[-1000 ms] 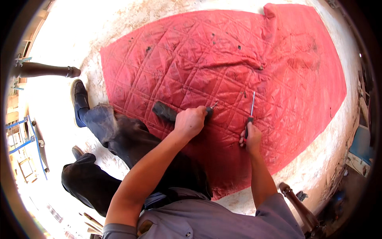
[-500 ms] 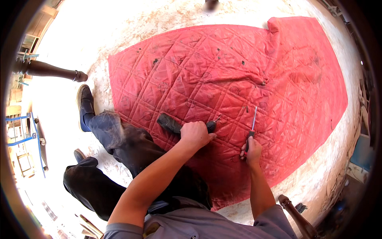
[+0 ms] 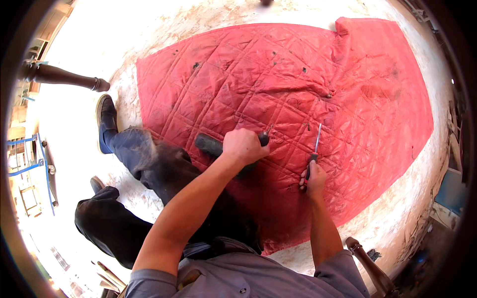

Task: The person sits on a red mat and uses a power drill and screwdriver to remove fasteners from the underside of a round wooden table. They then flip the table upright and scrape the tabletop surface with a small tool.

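Note:
My left hand (image 3: 244,146) is closed round the handle of a dark cordless drill (image 3: 208,144). Its thick black base sticks out to the left of my fist, and the chuck with a thin bit points to the far right. A dark shadow under the fist suggests the drill is off the cloth. In my right hand (image 3: 315,180) is a screwdriver (image 3: 317,144), gripped by its black and red handle, its shiny shaft pointing away from me. Both hands are over a red quilted cloth (image 3: 377,129), creased and stained, with several small holes or dark specks.
The cloth lies on a pale, dirt-marked floor (image 3: 124,102). Dark turned wooden legs stand at the left (image 3: 69,79) and lower right (image 3: 370,265). Blue-framed items (image 3: 42,166) are at the far left, with a blue panel (image 3: 449,191) at the right. My legs extend leftward.
My left hand and the drill have moved slightly forward and appear raised from the cloth. My right hand with the screwdriver has shifted a little forward. The whole view has shifted slightly.

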The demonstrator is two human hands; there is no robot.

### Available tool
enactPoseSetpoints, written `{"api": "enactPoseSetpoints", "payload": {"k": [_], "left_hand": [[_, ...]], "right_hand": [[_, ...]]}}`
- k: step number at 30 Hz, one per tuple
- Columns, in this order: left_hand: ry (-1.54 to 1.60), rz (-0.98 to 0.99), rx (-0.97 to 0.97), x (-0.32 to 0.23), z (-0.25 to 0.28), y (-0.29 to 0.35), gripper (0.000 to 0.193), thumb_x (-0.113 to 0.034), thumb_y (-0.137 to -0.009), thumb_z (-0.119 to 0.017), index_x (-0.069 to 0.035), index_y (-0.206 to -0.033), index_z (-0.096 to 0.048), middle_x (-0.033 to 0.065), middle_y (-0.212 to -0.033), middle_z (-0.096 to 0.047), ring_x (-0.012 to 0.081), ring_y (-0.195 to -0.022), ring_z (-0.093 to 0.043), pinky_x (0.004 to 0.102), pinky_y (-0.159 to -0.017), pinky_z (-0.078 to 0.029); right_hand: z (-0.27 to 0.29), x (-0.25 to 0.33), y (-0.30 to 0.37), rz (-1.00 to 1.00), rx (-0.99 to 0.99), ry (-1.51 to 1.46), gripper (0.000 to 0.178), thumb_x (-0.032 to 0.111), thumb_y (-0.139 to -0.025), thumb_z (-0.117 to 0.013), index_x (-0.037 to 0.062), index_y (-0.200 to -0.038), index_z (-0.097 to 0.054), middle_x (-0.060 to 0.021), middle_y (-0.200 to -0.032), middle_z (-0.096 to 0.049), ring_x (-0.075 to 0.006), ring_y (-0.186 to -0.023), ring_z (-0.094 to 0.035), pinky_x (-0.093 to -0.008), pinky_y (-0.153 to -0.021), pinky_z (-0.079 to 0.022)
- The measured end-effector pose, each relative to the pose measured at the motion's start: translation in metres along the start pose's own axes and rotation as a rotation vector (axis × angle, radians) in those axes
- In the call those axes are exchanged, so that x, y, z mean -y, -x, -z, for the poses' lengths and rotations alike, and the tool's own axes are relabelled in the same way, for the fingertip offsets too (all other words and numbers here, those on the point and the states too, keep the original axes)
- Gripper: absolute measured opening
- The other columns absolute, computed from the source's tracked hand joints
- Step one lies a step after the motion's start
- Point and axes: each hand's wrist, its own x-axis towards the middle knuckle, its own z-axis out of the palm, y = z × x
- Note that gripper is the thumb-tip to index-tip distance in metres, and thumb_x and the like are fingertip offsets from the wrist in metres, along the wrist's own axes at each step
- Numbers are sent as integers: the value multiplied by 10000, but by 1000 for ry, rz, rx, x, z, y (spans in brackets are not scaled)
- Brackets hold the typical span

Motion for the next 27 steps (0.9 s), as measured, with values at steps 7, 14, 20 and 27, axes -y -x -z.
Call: {"api": "enactPoseSetpoints", "payload": {"k": [7, 14, 20, 27], "left_hand": [[1172, -196, -269, 53, 72, 67, 555, -615, -851, -630, -67, -913, -694, 41, -820, -673, 166, -727, -642, 358, -654, -524], [1793, -514, -456, 157, 161, 180, 534, -535, -962, -520, -28, -1114, -590, 113, -936, -641, 224, -760, -659, 363, -713, -551], [1449, -307, -829, 215, 195, 257, 432, -470, -982, -519, -50, -1049, -595, 67, -859, -608, 181, -717, -623, 321, -658, -517], [1142, 68, -1153, 237, 203, 347, 330, -394, -1004, -519, -77, -972, -602, 12, -770, -569, 131, -667, -581, 271, -594, -476]], "right_hand": [[-3, 7, 4, 72, 0, -1, 429, 391, -1017, -497, 52, -755, -511, -54, -577, -545, -138, -378, -518, -282, -304, -384], [-44, 11, -7, 189, -58, 123, 374, 388, -985, -560, 29, -883, -595, -61, -645, -590, -151, -522, -602, -280, -438, -451], [-181, 91, -39, 595, -54, 797, 442, 467, -905, -631, 43, -1031, -626, -233, -864, -682, -415, -845, -670, -458, -717, -506], [-110, 71, -54, 949, 350, 1012, 425, 197, -828, -679, 81, -1224, -580, -131, -685, -575, -330, -643, -585, -420, -610, -503]]}}
